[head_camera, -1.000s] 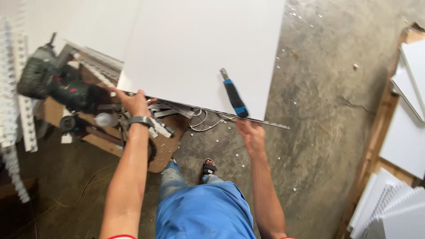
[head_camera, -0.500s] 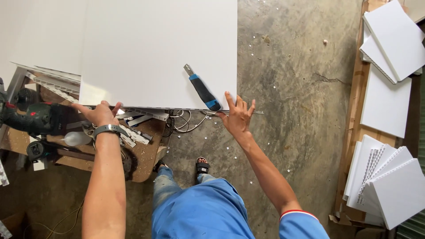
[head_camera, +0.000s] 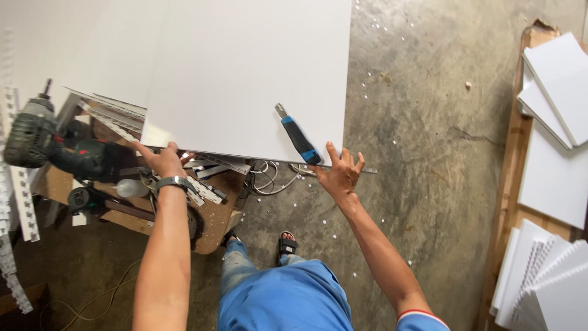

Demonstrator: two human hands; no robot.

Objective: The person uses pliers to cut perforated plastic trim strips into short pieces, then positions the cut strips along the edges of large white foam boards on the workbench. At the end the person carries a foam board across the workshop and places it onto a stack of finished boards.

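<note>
- My left hand (head_camera: 160, 160) sits left of centre in the frame, fingers curled over the near edge of the big white panel (head_camera: 245, 73), gripping it at its lower left corner; a wristwatch (head_camera: 173, 182) bands the wrist just below.
- My right hand (head_camera: 340, 173) is at centre, fingers spread wide and flat against the panel's near edge at its lower right corner; it presses there, closing on nothing.
- A utility knife (head_camera: 297, 136) with a blue and black handle lies on the panel, tilted, its butt end just beside my right fingertips, blade end pointing to the upper left.
- The panel fills the upper middle of the frame, from the top edge down to both hands, lying over a cluttered wooden workbench (head_camera: 211, 220).
- Under the panel's near edge I see a thin metal strip (head_camera: 367, 171) poking out to the right of my right hand, and a tangle of pale cable (head_camera: 269, 181) between the hands.
- At the left of the frame a dark green power drill (head_camera: 55, 147) rests on the bench, well apart from my left hand.
- White perforated strips (head_camera: 15, 184) run down the far left edge.
- On the right, stacks of white boards (head_camera: 554, 159) lie on a wooden pallet (head_camera: 511, 184).
- Below is bare concrete floor (head_camera: 429, 122), speckled with white crumbs.
</note>
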